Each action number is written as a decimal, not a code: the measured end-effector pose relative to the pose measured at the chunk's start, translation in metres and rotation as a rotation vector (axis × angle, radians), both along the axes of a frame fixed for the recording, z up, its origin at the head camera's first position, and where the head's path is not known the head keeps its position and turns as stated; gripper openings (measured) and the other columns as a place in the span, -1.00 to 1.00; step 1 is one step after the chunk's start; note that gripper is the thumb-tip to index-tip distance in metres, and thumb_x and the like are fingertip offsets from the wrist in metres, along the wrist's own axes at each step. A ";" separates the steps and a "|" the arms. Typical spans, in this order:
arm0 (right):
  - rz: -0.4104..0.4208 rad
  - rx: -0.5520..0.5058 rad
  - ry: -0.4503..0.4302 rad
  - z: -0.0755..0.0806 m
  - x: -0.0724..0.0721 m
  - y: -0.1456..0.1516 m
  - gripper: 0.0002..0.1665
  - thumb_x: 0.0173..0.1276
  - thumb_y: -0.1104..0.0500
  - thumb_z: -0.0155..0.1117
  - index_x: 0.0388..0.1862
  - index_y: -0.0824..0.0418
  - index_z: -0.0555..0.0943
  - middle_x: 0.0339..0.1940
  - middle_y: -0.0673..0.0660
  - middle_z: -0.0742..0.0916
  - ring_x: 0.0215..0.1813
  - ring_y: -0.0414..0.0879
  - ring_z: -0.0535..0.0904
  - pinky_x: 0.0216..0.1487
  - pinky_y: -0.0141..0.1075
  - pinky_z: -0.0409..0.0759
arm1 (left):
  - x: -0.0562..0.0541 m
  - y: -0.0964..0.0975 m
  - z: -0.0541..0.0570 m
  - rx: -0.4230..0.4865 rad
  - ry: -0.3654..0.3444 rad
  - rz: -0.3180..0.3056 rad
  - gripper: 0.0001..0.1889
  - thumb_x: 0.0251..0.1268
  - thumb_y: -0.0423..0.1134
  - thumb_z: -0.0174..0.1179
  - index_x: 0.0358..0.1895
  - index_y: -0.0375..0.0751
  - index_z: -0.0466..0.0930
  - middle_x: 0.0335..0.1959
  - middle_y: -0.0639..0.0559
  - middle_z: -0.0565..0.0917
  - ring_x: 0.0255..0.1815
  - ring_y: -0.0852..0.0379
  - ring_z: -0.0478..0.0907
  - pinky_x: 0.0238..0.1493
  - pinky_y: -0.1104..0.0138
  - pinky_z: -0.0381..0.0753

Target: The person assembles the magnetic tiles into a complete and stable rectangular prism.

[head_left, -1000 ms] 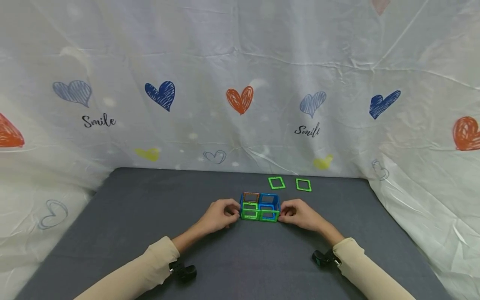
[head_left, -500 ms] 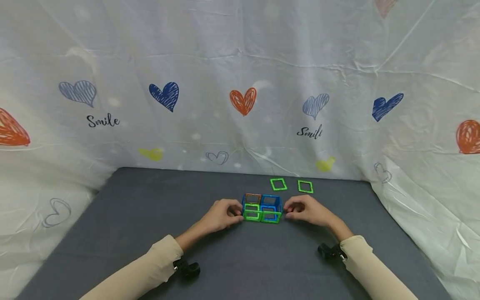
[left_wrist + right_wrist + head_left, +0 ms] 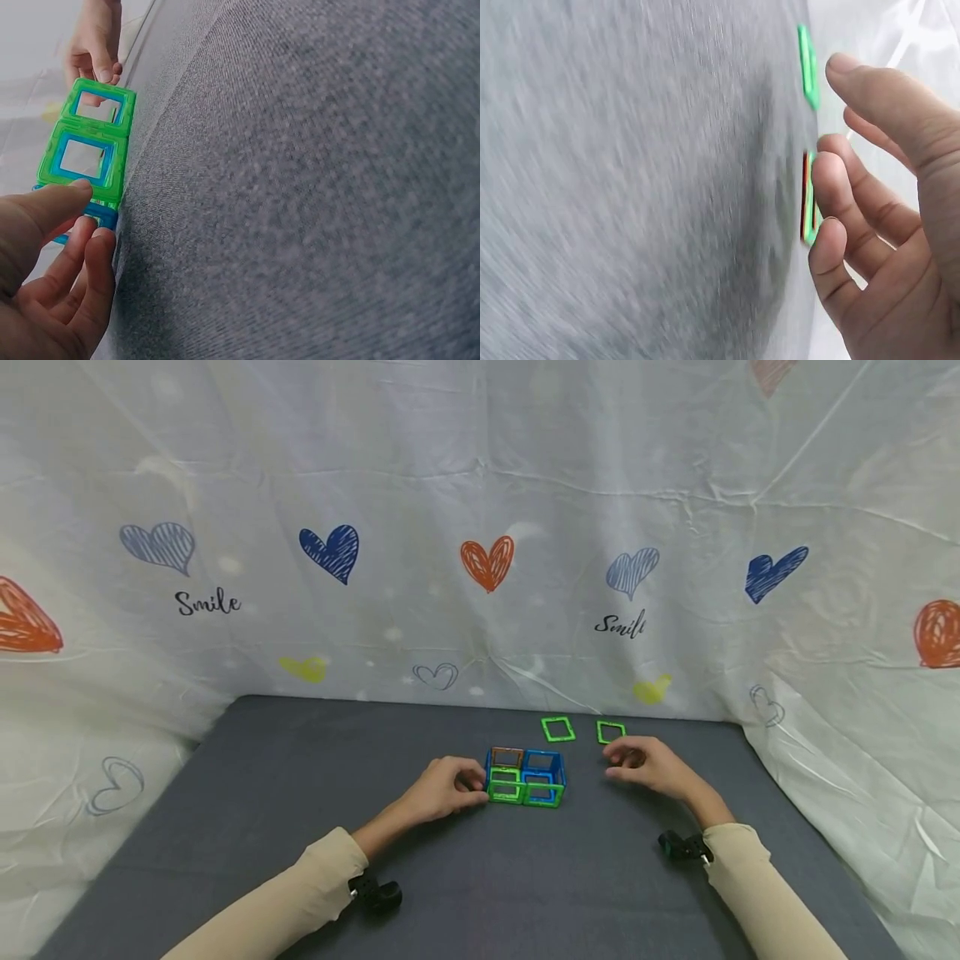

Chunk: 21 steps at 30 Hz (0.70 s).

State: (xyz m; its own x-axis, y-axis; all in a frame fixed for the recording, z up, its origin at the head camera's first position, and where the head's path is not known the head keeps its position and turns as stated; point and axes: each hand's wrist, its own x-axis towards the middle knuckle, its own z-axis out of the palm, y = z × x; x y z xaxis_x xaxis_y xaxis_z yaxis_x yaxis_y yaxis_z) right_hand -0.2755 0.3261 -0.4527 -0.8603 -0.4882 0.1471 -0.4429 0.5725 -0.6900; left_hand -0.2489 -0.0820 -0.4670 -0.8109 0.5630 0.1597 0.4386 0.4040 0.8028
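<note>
A small box of magnetic tiles [image 3: 523, 785] stands on the dark table, with green square frames along its front and blue and orange-brown ones behind. My left hand [image 3: 442, 789] is at its left end. In the left wrist view the thumb [image 3: 71, 196] lies on a corner of the green front, and curled fingers touch the blue side, pinching that corner. My right hand [image 3: 654, 767] is apart from the box, fingers loosely bent and holding nothing. It is nearest a flat green square tile [image 3: 611, 723], whose lower corner it partly covers. A second green square tile [image 3: 557, 719] lies left of that.
A dark grey cloth covers the table [image 3: 300, 760]. Behind it hangs a white curtain [image 3: 405, 610] printed with hearts, meeting the table's back edge just beyond the loose tiles. Black wrist cameras [image 3: 382, 897] sit below both hands.
My right hand has let go of the box's right end and moved right and farther back, toward the loose green tiles. The left hand has stayed at the box.
</note>
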 end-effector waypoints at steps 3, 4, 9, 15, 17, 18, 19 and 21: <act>-0.043 0.026 0.005 0.000 -0.005 0.007 -0.55 0.29 0.15 0.55 0.09 0.31 0.67 -0.16 0.16 0.70 -0.25 -0.03 0.62 -0.29 -0.22 0.60 | -0.001 0.000 -0.001 -0.013 0.001 0.001 -0.84 0.30 -0.33 0.42 -0.10 -0.24 0.71 -0.32 0.11 0.66 -0.59 0.19 0.59 -0.56 0.29 0.62; -0.058 0.041 0.007 0.000 -0.007 0.009 -0.53 0.28 0.13 0.56 0.11 0.30 0.67 -0.14 0.17 0.69 -0.23 -0.03 0.61 -0.28 -0.20 0.60 | -0.001 0.000 -0.001 -0.019 0.003 0.002 -0.84 0.30 -0.33 0.43 -0.10 -0.23 0.71 -0.32 0.11 0.66 -0.57 0.20 0.60 -0.55 0.29 0.63; -0.125 0.112 0.021 0.000 -0.016 0.019 -0.41 0.23 0.05 0.60 0.17 0.26 0.64 -0.05 0.22 0.65 -0.16 0.00 0.58 -0.17 -0.07 0.57 | -0.002 0.000 0.000 -0.045 0.028 0.002 -0.84 0.29 -0.29 0.45 -0.12 -0.19 0.72 -0.31 0.13 0.68 -0.45 0.27 0.63 -0.45 0.33 0.64; -0.161 0.127 0.020 -0.002 -0.027 0.025 -0.32 0.17 0.03 0.64 0.20 0.29 0.62 -0.06 0.24 0.60 -0.23 0.00 0.51 -0.16 -0.05 0.52 | -0.003 0.001 -0.001 -0.058 0.080 -0.013 -0.85 0.29 -0.29 0.44 -0.13 -0.20 0.72 -0.30 0.12 0.70 -0.39 0.26 0.65 -0.37 0.35 0.64; -0.164 0.121 0.020 -0.003 -0.030 0.026 -0.30 0.16 0.04 0.65 0.21 0.30 0.62 -0.07 0.25 0.59 -0.26 0.00 0.48 -0.17 -0.06 0.51 | -0.003 0.001 -0.001 -0.064 0.085 -0.014 -0.85 0.30 -0.28 0.44 -0.13 -0.19 0.73 -0.30 0.12 0.71 -0.38 0.26 0.65 -0.35 0.35 0.64; -0.165 0.120 0.021 -0.003 -0.031 0.026 -0.30 0.16 0.04 0.65 0.20 0.31 0.62 -0.07 0.26 0.59 -0.26 0.00 0.48 -0.18 -0.07 0.50 | -0.003 0.001 -0.001 -0.066 0.087 -0.015 -0.85 0.30 -0.28 0.44 -0.13 -0.19 0.73 -0.30 0.12 0.71 -0.38 0.26 0.65 -0.34 0.35 0.63; -0.167 0.118 0.021 -0.003 -0.033 0.026 -0.31 0.16 0.05 0.65 0.20 0.32 0.62 -0.07 0.26 0.58 -0.27 0.00 0.47 -0.19 -0.07 0.50 | -0.003 0.001 -0.002 -0.068 0.088 -0.015 -0.86 0.30 -0.27 0.44 -0.14 -0.18 0.73 -0.30 0.13 0.71 -0.38 0.27 0.65 -0.34 0.35 0.63; -0.171 0.114 0.014 -0.002 -0.035 0.025 -0.32 0.18 0.05 0.64 0.20 0.33 0.62 -0.07 0.27 0.58 -0.29 0.01 0.46 -0.22 -0.08 0.49 | -0.004 0.001 -0.001 -0.069 0.083 -0.014 -0.86 0.30 -0.27 0.44 -0.14 -0.18 0.73 -0.30 0.13 0.70 -0.40 0.27 0.64 -0.34 0.34 0.63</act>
State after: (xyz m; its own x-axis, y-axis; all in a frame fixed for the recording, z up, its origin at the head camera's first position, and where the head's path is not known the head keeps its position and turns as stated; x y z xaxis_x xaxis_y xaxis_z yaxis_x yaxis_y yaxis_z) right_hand -0.3102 0.3514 -0.4546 -0.9303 -0.3494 0.1120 -0.3418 0.7141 -0.6110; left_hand -0.2525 -0.0809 -0.4681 -0.7883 0.5864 0.1861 0.5083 0.4504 0.7340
